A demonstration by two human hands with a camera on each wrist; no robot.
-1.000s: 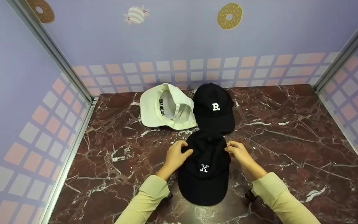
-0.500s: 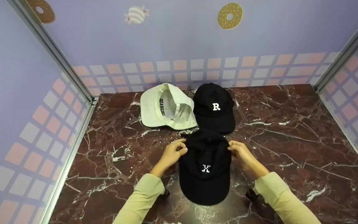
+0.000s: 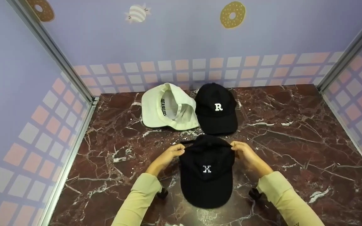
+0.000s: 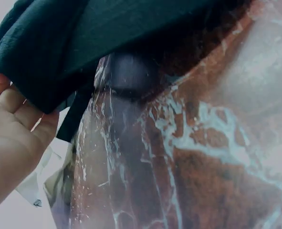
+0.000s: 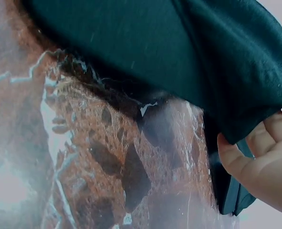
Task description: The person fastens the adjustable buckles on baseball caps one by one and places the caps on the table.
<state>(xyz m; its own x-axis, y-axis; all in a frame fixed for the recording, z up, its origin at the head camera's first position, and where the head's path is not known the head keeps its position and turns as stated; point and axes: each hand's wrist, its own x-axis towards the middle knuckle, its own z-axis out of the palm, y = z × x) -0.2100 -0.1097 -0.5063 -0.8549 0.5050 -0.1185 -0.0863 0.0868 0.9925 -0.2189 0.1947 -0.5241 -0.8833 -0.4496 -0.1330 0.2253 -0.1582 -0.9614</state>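
Observation:
A black baseball cap with a small white X-like emblem lies near the front middle in the head view, its brim toward me. My left hand pinches the cap's left edge near the back. At the opposite edge, my right hand grips the fabric the same way. In the left wrist view the fingers curl under the dark cloth of the cap. The right wrist view has the thumb and fingers on the cap's lower edge.
Behind the held cap lie a white cap, turned with its inside showing, and a black cap with a white R. They sit side by side near the patterned back wall. Side walls border the red marbled tabletop.
The left hand has shifted left and regripped, from reaching over the cap to pinching its edge. The cap's back has been pulled wider and lower; the right hand has barely moved.

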